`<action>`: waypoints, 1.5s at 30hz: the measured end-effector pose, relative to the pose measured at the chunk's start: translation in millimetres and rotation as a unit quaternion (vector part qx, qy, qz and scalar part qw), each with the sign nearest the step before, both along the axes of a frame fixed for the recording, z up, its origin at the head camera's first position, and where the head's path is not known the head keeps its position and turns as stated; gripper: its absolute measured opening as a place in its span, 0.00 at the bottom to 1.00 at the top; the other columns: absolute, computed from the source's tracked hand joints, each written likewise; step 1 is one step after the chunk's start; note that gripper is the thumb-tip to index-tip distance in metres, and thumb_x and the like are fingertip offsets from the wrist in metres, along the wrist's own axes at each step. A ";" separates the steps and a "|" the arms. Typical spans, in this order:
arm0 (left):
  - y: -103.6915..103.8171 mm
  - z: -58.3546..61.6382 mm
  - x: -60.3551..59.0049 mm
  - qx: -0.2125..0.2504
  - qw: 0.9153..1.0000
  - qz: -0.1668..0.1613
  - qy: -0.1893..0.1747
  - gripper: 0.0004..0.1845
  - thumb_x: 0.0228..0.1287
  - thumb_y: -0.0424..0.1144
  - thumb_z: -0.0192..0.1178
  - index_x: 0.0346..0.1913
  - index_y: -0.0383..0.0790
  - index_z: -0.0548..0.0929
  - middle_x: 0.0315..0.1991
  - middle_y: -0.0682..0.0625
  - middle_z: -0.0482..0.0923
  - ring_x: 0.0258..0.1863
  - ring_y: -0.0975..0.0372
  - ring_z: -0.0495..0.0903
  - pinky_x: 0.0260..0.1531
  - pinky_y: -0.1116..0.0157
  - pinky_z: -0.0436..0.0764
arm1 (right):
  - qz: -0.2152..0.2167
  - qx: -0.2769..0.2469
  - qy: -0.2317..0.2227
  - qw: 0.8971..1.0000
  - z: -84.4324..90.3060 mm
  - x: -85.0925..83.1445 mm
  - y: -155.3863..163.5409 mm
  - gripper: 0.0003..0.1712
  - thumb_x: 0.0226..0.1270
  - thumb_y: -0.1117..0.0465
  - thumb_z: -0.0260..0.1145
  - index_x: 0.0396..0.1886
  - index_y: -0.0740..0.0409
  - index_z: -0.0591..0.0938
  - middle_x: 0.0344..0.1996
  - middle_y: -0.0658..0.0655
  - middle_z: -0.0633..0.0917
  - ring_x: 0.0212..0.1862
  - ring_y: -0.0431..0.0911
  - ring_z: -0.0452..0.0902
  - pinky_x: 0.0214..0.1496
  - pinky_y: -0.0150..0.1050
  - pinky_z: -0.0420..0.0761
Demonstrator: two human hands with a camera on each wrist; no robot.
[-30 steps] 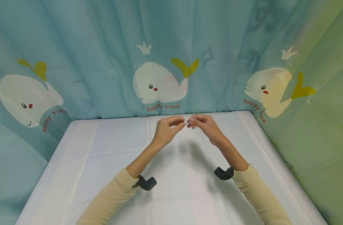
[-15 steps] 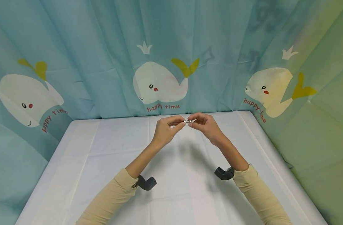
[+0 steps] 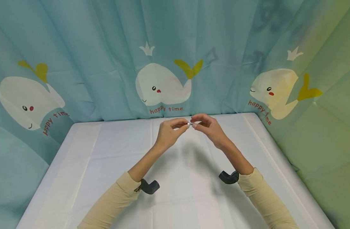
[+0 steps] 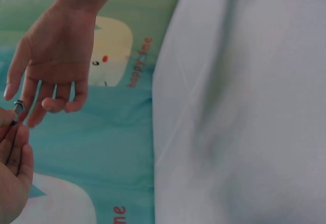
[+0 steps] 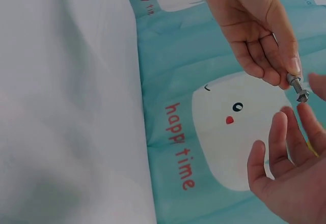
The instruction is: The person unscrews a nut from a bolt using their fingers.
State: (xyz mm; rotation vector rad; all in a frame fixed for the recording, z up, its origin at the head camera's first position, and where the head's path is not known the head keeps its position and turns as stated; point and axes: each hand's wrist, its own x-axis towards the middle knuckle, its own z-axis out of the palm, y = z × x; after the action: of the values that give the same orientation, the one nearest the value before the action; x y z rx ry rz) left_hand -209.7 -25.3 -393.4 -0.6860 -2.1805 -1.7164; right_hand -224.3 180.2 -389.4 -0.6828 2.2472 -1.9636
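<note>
Between both hands, raised over the far part of the table, is a small silver bolt (image 5: 298,85) with a hex nut (image 5: 303,96) near its free end. The left hand (image 3: 168,132) pinches the bolt at its head end between thumb and fingertips, seen closely in the right wrist view. Around the nut end the right hand (image 3: 210,128) spreads its fingers, bent loosely. Its index fingertip (image 5: 302,107) is at or just beside the nut, and its thumb (image 5: 317,85) stands apart from it. Whether that fingertip touches the nut I cannot tell.
A white cloth covers the table (image 3: 120,152). Behind and along the right runs a blue-green curtain (image 3: 106,63) printed with whales. Each wrist wears a black camera mount, one on the left (image 3: 150,186) and one on the right (image 3: 228,177).
The right hand's fingers have shifted about the nut end, and its index finger has lifted slightly. The left hand keeps its pinch on the bolt in the same place.
</note>
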 end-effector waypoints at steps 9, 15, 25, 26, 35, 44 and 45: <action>-0.5 1.6 0.8 -0.003 1.000 -0.002 0.000 0.05 0.65 0.32 0.68 0.41 0.36 0.89 0.37 0.49 0.88 0.39 0.61 0.87 0.42 0.59 0.85 | -0.019 -0.016 -0.008 1.000 -1.0 -0.3 -0.9 0.13 0.71 0.67 0.64 0.49 0.73 0.81 0.39 0.51 0.85 0.44 0.45 0.81 0.51 0.38 0.80; -1.2 2.0 1.0 -0.003 1.000 0.001 0.002 0.05 0.64 0.31 0.68 0.41 0.35 0.89 0.37 0.48 0.88 0.39 0.61 0.87 0.42 0.64 0.84 | -0.017 -0.006 0.010 1.000 -1.0 -0.2 -1.0 0.12 0.69 0.69 0.66 0.49 0.72 0.81 0.42 0.58 0.84 0.42 0.47 0.80 0.47 0.37 0.81; -1.1 2.0 0.7 -0.004 1.000 0.002 -0.001 0.05 0.64 0.32 0.68 0.41 0.36 0.89 0.37 0.48 0.88 0.39 0.61 0.87 0.42 0.62 0.85 | -0.002 -0.023 0.016 1.000 1.9 0.9 -1.6 0.13 0.66 0.73 0.66 0.49 0.74 0.79 0.42 0.60 0.82 0.37 0.49 0.79 0.43 0.35 0.80; -1.1 2.0 0.7 -0.004 1.000 0.003 -0.001 0.05 0.64 0.31 0.68 0.42 0.36 0.89 0.37 0.48 0.88 0.39 0.61 0.87 0.42 0.62 0.85 | 0.000 -0.026 0.015 1.000 1.6 0.8 -1.4 0.12 0.66 0.73 0.66 0.48 0.71 0.79 0.43 0.59 0.82 0.37 0.48 0.79 0.43 0.35 0.80; -0.9 2.8 0.0 0.001 1.000 0.002 -0.008 0.06 0.65 0.32 0.68 0.42 0.36 0.89 0.38 0.47 0.88 0.40 0.59 0.87 0.44 0.58 0.85 | -0.028 -0.008 -0.004 1.000 4.8 0.5 -3.6 0.14 0.73 0.63 0.62 0.50 0.70 0.81 0.39 0.52 0.85 0.45 0.45 0.81 0.51 0.38 0.80; -1.9 4.2 0.7 -0.007 1.000 0.003 -0.012 0.06 0.65 0.33 0.67 0.42 0.36 0.89 0.38 0.49 0.88 0.39 0.61 0.87 0.42 0.61 0.85 | -0.023 -0.007 -0.006 1.000 4.0 -0.2 -2.7 0.13 0.71 0.66 0.65 0.49 0.73 0.82 0.40 0.50 0.86 0.47 0.48 0.81 0.52 0.38 0.80; -2.0 4.1 0.7 -0.008 1.000 0.004 -0.012 0.06 0.65 0.33 0.67 0.42 0.36 0.89 0.38 0.49 0.88 0.39 0.61 0.87 0.42 0.61 0.85 | -0.020 -0.010 -0.003 1.000 4.0 -0.2 -2.2 0.13 0.70 0.67 0.65 0.49 0.73 0.82 0.40 0.52 0.86 0.47 0.47 0.82 0.52 0.37 0.80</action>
State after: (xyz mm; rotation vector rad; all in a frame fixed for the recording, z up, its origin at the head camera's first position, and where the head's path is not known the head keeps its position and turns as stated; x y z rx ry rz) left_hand -209.0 -27.3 -389.2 -0.6628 -2.2112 -1.7145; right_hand -224.4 178.0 -385.3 -0.6367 2.2582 -2.0064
